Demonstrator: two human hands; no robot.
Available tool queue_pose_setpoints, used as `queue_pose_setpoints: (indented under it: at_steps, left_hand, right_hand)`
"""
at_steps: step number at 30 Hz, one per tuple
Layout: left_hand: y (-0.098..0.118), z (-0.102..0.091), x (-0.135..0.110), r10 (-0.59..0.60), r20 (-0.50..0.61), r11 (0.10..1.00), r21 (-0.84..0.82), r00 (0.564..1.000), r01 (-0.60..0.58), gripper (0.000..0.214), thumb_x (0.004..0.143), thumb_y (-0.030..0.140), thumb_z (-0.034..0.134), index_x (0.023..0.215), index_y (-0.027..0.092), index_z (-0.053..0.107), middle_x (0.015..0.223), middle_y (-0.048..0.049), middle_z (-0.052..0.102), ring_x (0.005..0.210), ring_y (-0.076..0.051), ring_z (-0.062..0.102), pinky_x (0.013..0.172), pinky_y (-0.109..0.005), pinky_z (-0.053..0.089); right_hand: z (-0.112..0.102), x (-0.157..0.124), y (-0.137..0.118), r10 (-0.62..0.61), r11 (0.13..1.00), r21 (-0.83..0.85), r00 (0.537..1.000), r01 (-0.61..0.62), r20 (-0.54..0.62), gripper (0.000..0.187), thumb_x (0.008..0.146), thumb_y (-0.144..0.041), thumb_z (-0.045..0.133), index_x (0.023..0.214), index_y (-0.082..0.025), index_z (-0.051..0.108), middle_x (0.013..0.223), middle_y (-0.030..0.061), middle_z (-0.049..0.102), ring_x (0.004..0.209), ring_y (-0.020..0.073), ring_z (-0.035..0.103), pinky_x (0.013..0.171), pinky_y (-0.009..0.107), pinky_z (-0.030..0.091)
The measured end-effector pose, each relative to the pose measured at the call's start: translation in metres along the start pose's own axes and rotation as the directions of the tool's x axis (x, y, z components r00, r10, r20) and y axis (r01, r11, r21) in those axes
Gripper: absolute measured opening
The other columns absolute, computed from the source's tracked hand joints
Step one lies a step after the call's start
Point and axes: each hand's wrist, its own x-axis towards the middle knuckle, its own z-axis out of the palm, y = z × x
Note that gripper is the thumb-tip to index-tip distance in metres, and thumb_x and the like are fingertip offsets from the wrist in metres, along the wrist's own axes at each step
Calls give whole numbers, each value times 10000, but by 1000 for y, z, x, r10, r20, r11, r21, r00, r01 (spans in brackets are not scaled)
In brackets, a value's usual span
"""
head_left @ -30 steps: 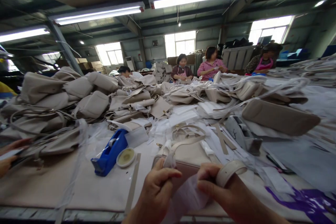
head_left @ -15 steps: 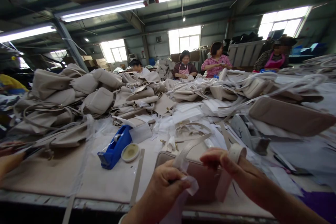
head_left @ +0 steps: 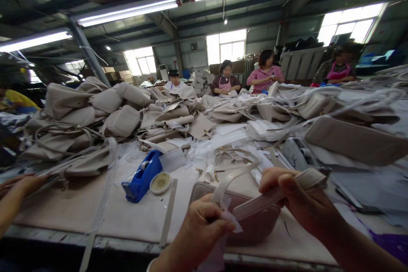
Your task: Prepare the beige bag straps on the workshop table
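A taupe handbag [head_left: 255, 225] lies in front of me at the table's near edge. My left hand [head_left: 207, 225] is closed on white tissue paper [head_left: 235, 222] at the lower part of a pale strap [head_left: 234, 175], which curves up over the bag. Between the thumb and fingers of my right hand [head_left: 296, 197] is a strap end [head_left: 261, 205], held across the bag and pointing left toward my left hand. The rest of that strap loops back over the right hand. Part of the bag is hidden behind both hands.
A blue tape dispenser [head_left: 143, 177] and a round tub [head_left: 160, 182] stand to the left, beside a narrow strip [head_left: 168, 212]. A grey dispenser [head_left: 296, 155] is at right. Piled bags [head_left: 121, 121] fill the back. Another person's hand [head_left: 28, 185] reaches in at far left; co-workers sit opposite.
My right hand has closed on the strap end and turned it from hanging down to lying nearly level, pointing left. My left hand stays at the tissue paper.
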Motion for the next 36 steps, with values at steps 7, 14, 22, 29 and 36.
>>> queue_pose_setpoints:
  at_steps: [7, 14, 22, 29, 36]
  left_hand:
    - [4, -4, -1, 0, 12, 1000, -2, 1000, 0, 78, 728, 128, 749, 679, 182, 778, 839, -22, 663, 807, -156, 613, 738, -254, 469]
    - [1, -6, 1, -17, -30, 999, 39, 999, 18, 91, 749, 163, 743, 658, 167, 758, 806, -26, 657, 765, -151, 604, 701, -245, 460]
    - [5, -5, -1, 8, -27, 998, 55, 1000, -6, 108, 739, 155, 753, 633, 171, 743, 800, -18, 647, 773, -146, 592, 715, -235, 450]
    - [5, -6, -2, -7, -1, 999, 39, 1000, 7, 75, 750, 168, 738, 683, 180, 772, 835, -30, 666, 810, -162, 612, 743, -246, 463]
    - [0, -7, -2, -17, 31, 999, 38, 999, 16, 71, 727, 178, 745, 658, 174, 759, 825, -30, 652, 775, -154, 589, 707, -239, 455]
  right_hand:
    - [4, 2, -7, -42, 983, -176, 998, 50, 45, 582, 918, -633, 406, 701, -172, 687, 625, 38, 544, 558, 143, 477, 498, 263, 375]
    - [-1, -2, -6, -36, 995, -97, 999, 36, 0, 568, 917, -630, 407, 734, -173, 690, 629, 29, 524, 530, 131, 451, 470, 256, 345]
    - [1, -1, -8, -81, 980, -177, 993, 95, 82, 552, 952, -580, 367, 723, -182, 674, 622, 30, 523, 551, 139, 451, 513, 276, 346]
    - [-2, -1, -5, -89, 976, -196, 995, 97, 50, 554, 946, -592, 378, 733, -182, 683, 642, 36, 545, 572, 145, 480, 522, 270, 375]
    - [-1, 3, -4, -79, 978, -192, 997, 82, 19, 561, 932, -608, 397, 711, -177, 680, 636, 36, 551, 567, 142, 473, 505, 261, 373]
